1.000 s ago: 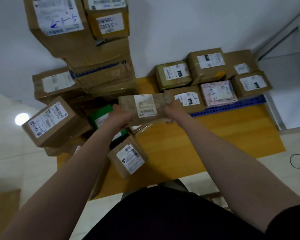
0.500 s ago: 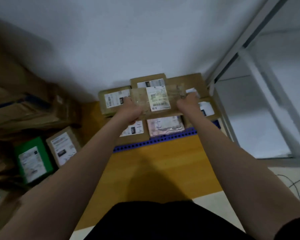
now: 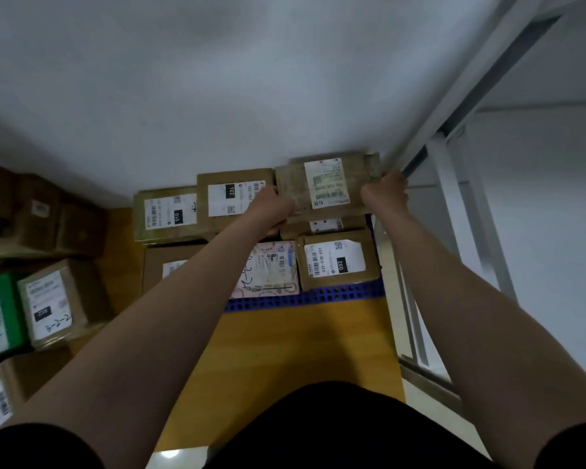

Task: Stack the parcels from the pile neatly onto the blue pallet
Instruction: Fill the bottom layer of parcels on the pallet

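The person holds a brown parcel (image 3: 322, 189) by its two short ends. The left hand (image 3: 274, 208) grips the left end and the right hand (image 3: 384, 194) grips the right end, with the fingers curled round the edges. The parcel is at the far right corner of the blue pallet (image 3: 305, 296), close to the wall (image 3: 217, 79) and the white frame (image 3: 454, 113). It is over a lower parcel (image 3: 325, 225) of which only a strip with a label shows. I cannot tell if it already rests on that one or hangs just above it. On its left is the box marked 102 (image 3: 230, 194), and nearer to the person are the box marked 032 (image 3: 335, 260) and a pink packet (image 3: 268, 269). I think this is the placing step, the start of a second layer. The next move, I think, is to lower it flat, bring its edges in line with the parcel beneath and the box marked 102, and then let both hands go. The pile (image 3: 58, 302) at the left has more boxes waiting.
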